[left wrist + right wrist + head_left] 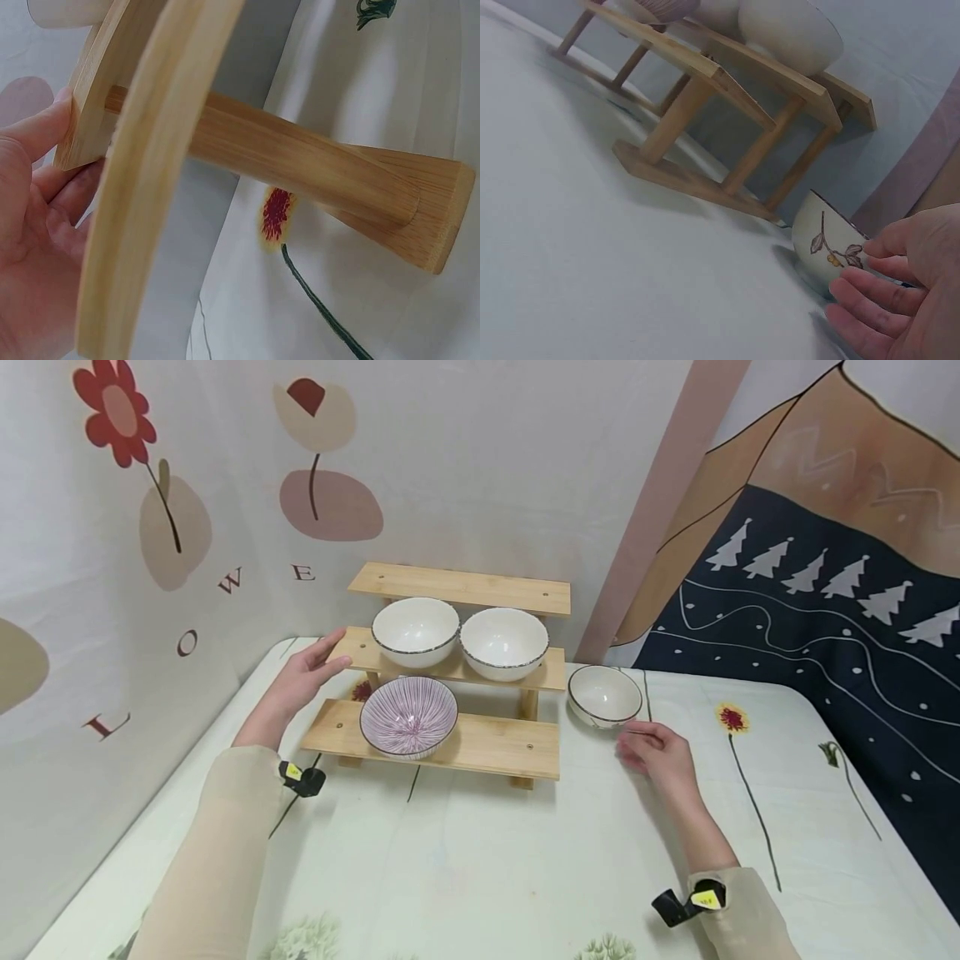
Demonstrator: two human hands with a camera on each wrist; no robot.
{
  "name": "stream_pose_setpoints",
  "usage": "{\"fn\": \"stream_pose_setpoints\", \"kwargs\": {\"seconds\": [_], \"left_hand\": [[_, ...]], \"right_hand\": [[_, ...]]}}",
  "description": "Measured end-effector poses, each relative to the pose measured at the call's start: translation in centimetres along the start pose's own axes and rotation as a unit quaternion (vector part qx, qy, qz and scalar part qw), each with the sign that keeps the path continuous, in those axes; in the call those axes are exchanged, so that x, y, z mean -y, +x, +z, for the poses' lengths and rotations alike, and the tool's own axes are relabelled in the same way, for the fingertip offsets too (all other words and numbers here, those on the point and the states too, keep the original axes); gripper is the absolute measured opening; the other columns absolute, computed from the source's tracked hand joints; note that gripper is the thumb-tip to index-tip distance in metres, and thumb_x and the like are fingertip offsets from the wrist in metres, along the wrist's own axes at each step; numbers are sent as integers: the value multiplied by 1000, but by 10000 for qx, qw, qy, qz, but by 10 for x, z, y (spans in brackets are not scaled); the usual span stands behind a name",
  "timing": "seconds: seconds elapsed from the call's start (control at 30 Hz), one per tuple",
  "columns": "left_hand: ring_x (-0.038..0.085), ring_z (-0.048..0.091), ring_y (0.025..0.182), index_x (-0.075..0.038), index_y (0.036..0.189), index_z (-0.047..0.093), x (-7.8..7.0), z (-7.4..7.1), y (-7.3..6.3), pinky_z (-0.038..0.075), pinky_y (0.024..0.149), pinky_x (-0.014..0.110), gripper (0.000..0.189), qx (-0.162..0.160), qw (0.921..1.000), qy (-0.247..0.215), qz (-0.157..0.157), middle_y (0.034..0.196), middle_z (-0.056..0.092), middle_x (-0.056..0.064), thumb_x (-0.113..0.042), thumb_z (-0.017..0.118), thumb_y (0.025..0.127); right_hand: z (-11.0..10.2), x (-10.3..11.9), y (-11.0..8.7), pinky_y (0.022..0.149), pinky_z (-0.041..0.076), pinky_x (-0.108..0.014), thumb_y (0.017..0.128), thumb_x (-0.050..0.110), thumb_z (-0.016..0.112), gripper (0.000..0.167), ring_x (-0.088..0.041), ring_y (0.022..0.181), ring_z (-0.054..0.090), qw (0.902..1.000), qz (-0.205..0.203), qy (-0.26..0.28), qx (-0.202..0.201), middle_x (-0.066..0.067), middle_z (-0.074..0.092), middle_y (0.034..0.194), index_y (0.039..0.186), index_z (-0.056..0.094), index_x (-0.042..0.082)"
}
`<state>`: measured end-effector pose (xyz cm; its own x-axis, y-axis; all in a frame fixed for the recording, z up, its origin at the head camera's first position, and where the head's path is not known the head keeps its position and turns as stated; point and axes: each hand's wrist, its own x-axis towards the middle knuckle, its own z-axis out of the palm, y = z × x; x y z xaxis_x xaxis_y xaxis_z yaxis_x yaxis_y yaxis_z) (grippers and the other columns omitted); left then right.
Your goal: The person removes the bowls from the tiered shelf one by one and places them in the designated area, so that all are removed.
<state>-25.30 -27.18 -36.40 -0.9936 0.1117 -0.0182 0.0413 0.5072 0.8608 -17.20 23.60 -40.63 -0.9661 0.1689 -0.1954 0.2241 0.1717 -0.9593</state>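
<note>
A three-tier wooden shelf (487, 742) stands at the table's centre. My left hand (303, 677) holds the left end of its middle board; in the left wrist view the thumb and fingers lie on opposite sides of the board's end. Two white bowls (416, 631) with dark rims sit side by side on that board. A purple-striped bowl (408, 717) rests on the lowest board. Right of the shelf, on the table, is a smaller cream bowl (821, 238) with a painted leaf sprig. My right hand (660, 758) is beside it, fingers loosely bent; contact is unclear.
The top board (465, 587) stands at the back, near the patterned wall cloth (510, 468). A white tablecloth (465, 860) printed with flowers covers the table. A dark panel with trees (795, 610) hangs at the right.
</note>
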Motion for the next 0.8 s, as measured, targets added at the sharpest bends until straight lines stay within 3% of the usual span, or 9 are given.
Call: {"fn": "stream_pose_setpoints", "kwargs": {"seconds": [0.47, 0.8], "left_hand": [[36, 13, 155, -21, 161, 17, 0, 0, 1, 15, 126, 57, 71, -12, 9999, 30, 95, 168, 11, 8, -42, 52, 103], [35, 13, 155, -22, 161, 17, 0, 0, 2, 15, 126, 56, 72, -12, 10000, 14, 87, 168, 12, 7, -43, 52, 102]], "right_hand": [[5, 10, -7, 78, 61, -19, 100, 13, 59, 39, 4, 80, 69, 9997, -160, 93, 149, 15, 71, 87, 132, 52, -7], [9, 25, -21, 80, 61, -20, 100, 15, 59, 39, 3, 84, 70, 9984, -482, -65, 291, 18, 71, 89, 132, 53, -7]]}}
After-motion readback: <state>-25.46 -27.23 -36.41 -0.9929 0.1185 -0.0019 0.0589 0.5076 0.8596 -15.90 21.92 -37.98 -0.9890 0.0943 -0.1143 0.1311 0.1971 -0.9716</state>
